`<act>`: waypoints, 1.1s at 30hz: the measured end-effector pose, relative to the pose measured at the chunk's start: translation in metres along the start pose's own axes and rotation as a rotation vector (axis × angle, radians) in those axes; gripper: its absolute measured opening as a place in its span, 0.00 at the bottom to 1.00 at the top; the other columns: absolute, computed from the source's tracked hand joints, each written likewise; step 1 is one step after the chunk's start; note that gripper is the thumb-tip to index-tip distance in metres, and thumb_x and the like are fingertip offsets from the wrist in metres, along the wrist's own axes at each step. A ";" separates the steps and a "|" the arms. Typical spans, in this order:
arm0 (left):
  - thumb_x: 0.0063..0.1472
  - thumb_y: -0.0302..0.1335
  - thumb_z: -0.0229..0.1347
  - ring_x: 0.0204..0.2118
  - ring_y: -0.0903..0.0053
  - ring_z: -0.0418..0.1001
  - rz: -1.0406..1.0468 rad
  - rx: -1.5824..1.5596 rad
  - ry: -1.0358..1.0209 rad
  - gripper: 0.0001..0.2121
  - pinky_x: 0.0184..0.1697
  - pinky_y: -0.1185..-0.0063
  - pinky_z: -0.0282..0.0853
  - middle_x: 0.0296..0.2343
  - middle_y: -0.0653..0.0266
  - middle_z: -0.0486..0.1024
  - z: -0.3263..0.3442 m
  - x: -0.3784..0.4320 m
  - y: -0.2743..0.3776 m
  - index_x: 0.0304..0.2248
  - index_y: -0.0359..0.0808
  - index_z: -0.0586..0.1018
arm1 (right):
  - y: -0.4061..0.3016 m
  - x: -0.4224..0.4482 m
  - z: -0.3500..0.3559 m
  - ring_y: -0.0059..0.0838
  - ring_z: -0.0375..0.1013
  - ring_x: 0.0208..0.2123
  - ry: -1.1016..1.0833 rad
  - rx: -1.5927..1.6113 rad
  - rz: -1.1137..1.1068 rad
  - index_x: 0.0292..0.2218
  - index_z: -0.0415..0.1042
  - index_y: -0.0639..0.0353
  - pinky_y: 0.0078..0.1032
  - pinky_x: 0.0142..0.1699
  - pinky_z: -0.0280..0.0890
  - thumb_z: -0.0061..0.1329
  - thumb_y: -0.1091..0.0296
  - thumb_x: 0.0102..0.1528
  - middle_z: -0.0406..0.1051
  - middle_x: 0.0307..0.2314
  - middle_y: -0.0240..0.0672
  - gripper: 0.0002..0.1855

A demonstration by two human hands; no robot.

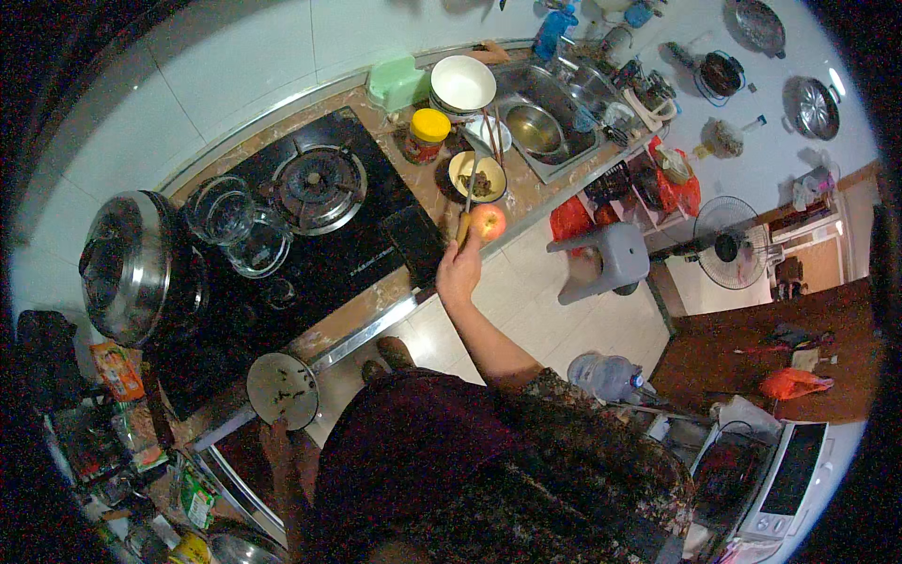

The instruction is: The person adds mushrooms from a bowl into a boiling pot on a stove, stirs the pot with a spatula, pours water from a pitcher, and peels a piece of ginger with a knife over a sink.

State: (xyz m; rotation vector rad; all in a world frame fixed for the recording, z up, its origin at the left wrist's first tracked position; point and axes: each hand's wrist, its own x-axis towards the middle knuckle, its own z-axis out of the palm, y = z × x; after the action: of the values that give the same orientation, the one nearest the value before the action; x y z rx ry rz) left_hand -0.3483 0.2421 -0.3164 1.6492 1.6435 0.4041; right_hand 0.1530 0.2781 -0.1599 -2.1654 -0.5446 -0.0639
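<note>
The yellow handle of a metal spatula (pixel 464 227) is between the thumb and fingers of my right hand (pixel 461 273) at the counter edge. Its shaft passes over a dark-rimmed bowl (pixel 491 167) holding some dark food. A red and yellow apple (pixel 490 223) sits right beside those fingers; whether they touch it, I cannot tell. Down at the left, my left hand (pixel 278 430) grips the near rim of a pale round plate (pixel 271 384) with small dark bits scattered on it. The plate is beside the front of the stove; most of the left fingers are hidden or dark.
Left of the bowl lies a black gas stove (pixel 380 190) with glass bowls (pixel 261 243) and a lidded metal pot (pixel 130 268). Behind stand a yellow-lidded jar (pixel 430 125) and stacked white bowls (pixel 463 81). The sink (pixel 518 77) holds a metal basin. A grey stool (pixel 612 257) stands on the floor.
</note>
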 end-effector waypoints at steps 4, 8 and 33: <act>0.56 0.36 0.45 0.35 0.60 0.66 0.020 0.022 -0.011 0.17 0.38 0.69 0.62 0.34 0.52 0.70 -0.003 0.003 0.002 0.35 0.29 0.72 | 0.001 0.000 0.008 0.51 0.63 0.39 -0.039 -0.027 -0.036 0.48 0.52 0.67 0.37 0.44 0.58 0.38 0.71 0.50 0.62 0.39 0.54 0.24; 0.57 0.35 0.44 0.37 0.61 0.66 -0.033 0.005 -0.017 0.16 0.39 0.69 0.61 0.35 0.52 0.69 -0.005 -0.001 0.008 0.36 0.29 0.72 | -0.006 0.001 0.012 0.52 0.61 0.42 -0.096 -0.013 -0.084 0.49 0.48 0.69 0.36 0.46 0.57 0.37 0.70 0.50 0.59 0.41 0.56 0.26; 0.59 0.30 0.41 0.37 0.71 0.66 0.551 0.419 -0.006 0.12 0.44 0.69 0.58 0.38 0.63 0.70 0.016 0.003 -0.070 0.39 0.36 0.71 | 0.006 -0.001 0.028 0.47 0.63 0.42 -0.169 -0.161 -0.072 0.51 0.44 0.67 0.33 0.45 0.59 0.47 0.63 0.45 0.59 0.42 0.54 0.38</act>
State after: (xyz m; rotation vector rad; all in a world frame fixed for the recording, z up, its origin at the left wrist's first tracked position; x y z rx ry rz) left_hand -0.3861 0.2326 -0.3768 2.4234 1.3039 0.3304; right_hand 0.1501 0.2962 -0.1823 -2.3207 -0.7359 0.0381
